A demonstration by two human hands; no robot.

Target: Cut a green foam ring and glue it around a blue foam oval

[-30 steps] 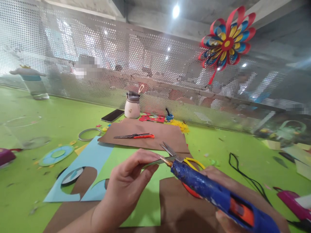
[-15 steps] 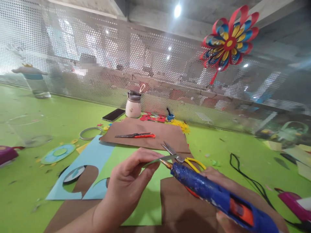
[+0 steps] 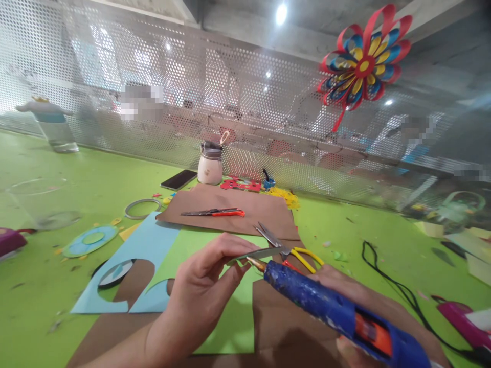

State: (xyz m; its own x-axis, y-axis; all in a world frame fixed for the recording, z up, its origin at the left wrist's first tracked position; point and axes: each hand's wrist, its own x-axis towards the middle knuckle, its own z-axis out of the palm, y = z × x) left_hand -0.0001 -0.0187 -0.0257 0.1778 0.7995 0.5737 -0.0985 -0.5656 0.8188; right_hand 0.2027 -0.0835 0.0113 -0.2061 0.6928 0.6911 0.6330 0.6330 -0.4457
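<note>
Between thumb and fingers, my left hand (image 3: 207, 281) pinches a thin green paper piece (image 3: 261, 252), seen nearly edge-on. My right hand (image 3: 345, 291) is wrapped round a blue hot glue gun (image 3: 307, 296) with an orange part in its side. The gun's metal nozzle lies close under the paper piece, near my left fingertips; whether it touches cannot be made out. Beneath my hands lie a light green sheet (image 3: 233, 322) and a cut light blue sheet (image 3: 149, 235) on brown paper (image 3: 284, 322). Yellow-handled scissors (image 3: 303, 258) lie just beyond the nozzle.
An orange utility knife (image 3: 226, 212) lies on a brown sheet (image 3: 192, 204) ahead. Behind are a phone (image 3: 178, 179), a white bottle (image 3: 210, 166) and a perforated screen (image 3: 249, 102). A tape ring (image 3: 143, 209) and blue paper disc (image 3: 90, 240) lie left, a black cord (image 3: 395, 286) right.
The glue gun has shifted slightly left, bringing its nozzle further under the paper piece and nearer my left fingertips. The paper piece has tilted a little; my left hand stays almost in place.
</note>
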